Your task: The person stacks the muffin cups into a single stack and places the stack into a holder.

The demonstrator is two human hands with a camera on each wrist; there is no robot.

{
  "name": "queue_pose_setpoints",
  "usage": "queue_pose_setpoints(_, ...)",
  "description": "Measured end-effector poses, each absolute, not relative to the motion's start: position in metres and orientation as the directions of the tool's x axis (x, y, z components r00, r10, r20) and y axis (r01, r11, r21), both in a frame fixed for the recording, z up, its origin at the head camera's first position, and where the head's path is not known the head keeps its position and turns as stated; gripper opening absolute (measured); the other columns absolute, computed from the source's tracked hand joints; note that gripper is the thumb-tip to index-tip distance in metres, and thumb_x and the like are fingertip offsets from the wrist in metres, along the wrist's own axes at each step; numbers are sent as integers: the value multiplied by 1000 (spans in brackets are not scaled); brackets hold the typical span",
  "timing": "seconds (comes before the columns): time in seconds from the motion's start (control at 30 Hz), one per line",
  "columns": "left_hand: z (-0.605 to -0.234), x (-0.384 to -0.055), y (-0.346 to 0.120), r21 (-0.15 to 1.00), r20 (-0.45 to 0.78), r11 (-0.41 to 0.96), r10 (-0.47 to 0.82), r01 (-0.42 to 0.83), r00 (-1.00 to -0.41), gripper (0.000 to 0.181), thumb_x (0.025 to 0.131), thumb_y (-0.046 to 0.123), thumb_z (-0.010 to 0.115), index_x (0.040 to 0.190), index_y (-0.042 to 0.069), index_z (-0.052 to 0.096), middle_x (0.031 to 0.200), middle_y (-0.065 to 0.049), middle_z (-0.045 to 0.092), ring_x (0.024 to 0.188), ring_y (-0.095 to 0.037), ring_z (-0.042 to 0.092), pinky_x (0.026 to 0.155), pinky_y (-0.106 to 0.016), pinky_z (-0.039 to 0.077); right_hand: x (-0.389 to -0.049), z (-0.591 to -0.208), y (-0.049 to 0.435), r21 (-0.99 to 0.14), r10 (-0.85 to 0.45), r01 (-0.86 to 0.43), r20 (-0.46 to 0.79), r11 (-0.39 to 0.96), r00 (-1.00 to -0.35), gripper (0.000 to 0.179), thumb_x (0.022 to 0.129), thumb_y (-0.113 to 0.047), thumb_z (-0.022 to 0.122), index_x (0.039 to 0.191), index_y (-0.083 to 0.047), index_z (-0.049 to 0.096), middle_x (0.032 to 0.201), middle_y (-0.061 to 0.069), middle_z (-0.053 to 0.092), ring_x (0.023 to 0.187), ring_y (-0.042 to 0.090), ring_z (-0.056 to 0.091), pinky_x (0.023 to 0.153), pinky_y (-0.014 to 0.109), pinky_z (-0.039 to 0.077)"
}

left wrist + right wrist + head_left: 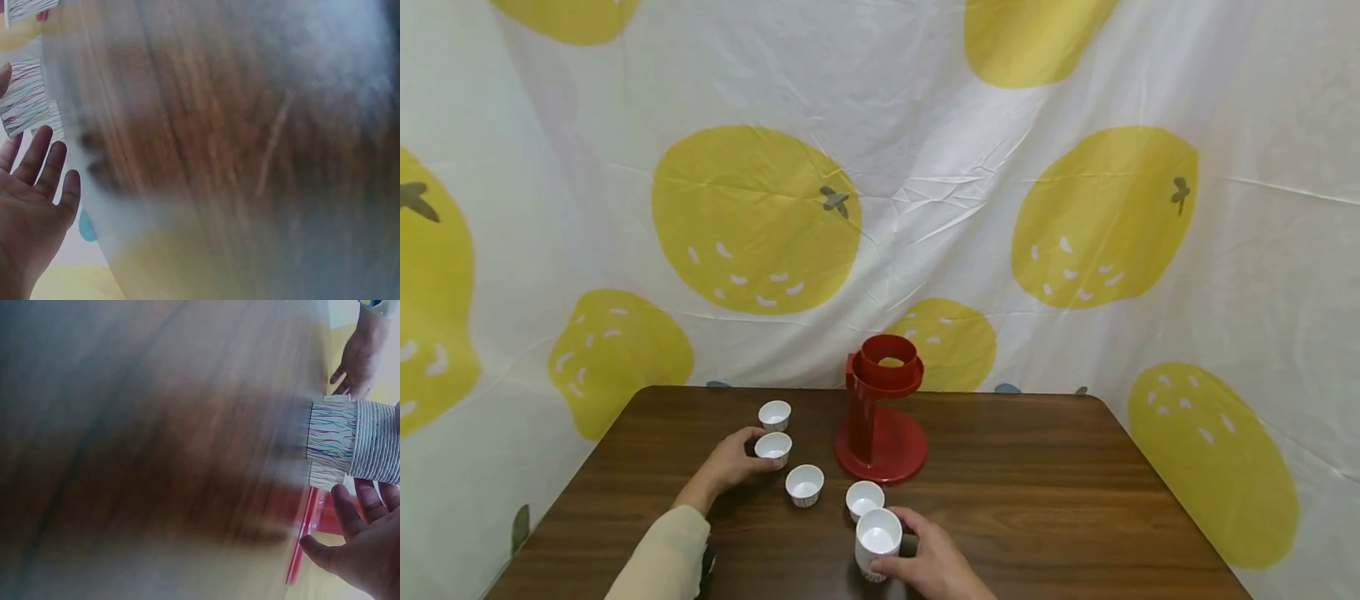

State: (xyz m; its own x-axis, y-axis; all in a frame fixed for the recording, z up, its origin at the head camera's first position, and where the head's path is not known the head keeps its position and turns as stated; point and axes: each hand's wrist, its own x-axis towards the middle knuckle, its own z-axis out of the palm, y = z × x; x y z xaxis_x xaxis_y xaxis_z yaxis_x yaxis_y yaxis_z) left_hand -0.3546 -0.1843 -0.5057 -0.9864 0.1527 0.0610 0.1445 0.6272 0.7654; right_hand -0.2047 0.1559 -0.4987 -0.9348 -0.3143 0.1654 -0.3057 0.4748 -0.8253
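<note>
In the head view my left hand (pixel 735 461) holds a small white paper cup (pixel 773 451) between thumb and fingers. Coloured wavy lines run over the side of that cup (pixel 25 100) in the left wrist view, where the other fingers spread out beside it. My right hand (pixel 928 557) grips a taller stack of nested paper cups (pixel 877 533) at the table's front. Several ridged rims show along this stack (pixel 375 442) in the right wrist view, above the lined wall of the lowest cup. One single cup (pixel 865 498) stands right behind the stack.
Another cup (pixel 805 485) stands between my hands, and one more (pixel 774 415) is behind the left hand's cup. A red stand (pixel 891 442) with a round base and a ring-shaped top rises at the back of the brown wooden table (pixel 1037 483). Behind hangs a lemon-print cloth (pixel 917 250).
</note>
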Motion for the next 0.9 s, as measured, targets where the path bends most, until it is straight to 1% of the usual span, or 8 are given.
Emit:
queue_pose_setpoints(0.17, -498, -355, -188, 773, 115, 608, 147, 182, -982, 57, 78, 24, 84, 121, -4, 59, 119, -22, 63, 111, -38, 55, 98, -55, 40, -204, -498, 156, -837, -308, -296, 162, 460, -937, 60, 77, -28, 85, 129, -8, 61, 115, 0, 66, 110, 24, 59, 91, 38, 46)
queue_pose_setpoints(0.3, -488, -354, -187, 764, 165, 604, 160, 229, -973, 56, 79, 26, 83, 121, -2, 60, 116, -19, 64, 110, -35, 57, 96, -51, 42, -205, -498, 156, -837, -311, -297, 162, 459, -937, 60, 77, -30, 85, 128, -8, 62, 113, -1, 67, 108, 20, 59, 90, 36, 46)
queue_pose_setpoints(0.5, -468, -345, -177, 757, 231, 559, 256, 338, -939, 57, 78, 24, 84, 121, -3, 59, 107, -11, 66, 99, -25, 60, 86, -40, 47, -206, -498, 156, -840, -319, -293, 153, 456, -935, 60, 78, -32, 84, 128, -9, 61, 112, -4, 66, 106, 16, 59, 89, 34, 46)
queue_pose_setpoints(0.63, -455, -336, -165, 759, 279, 504, 318, 411, -906, 55, 78, 22, 84, 121, -3, 58, 102, -8, 66, 94, -22, 61, 81, -35, 48, -206, -499, 156, -846, -329, -296, 154, 444, -932, 58, 78, -31, 84, 128, -9, 61, 112, -3, 66, 105, 15, 58, 89, 32, 45)
queue_pose_setpoints(0.77, -442, -329, -152, 745, 308, 472, 383, 471, -871, 52, 79, 23, 83, 120, 0, 60, 105, -6, 64, 97, -25, 60, 82, -36, 48, -205, -500, 156, -847, -329, -299, 158, 439, -931, 58, 78, -28, 84, 128, -8, 61, 112, -2, 66, 105, 14, 58, 90, 32, 45)
queue_pose_setpoints(0.9, -431, -323, -139, 748, 302, 451, 422, 487, -855, 53, 79, 26, 84, 121, 4, 60, 107, -5, 63, 99, -25, 58, 85, -39, 46, -205, -498, 155, -847, -325, -296, 157, 442, -933, 59, 78, -28, 84, 128, -7, 61, 113, 0, 66, 105, 16, 58, 89, 33, 46)
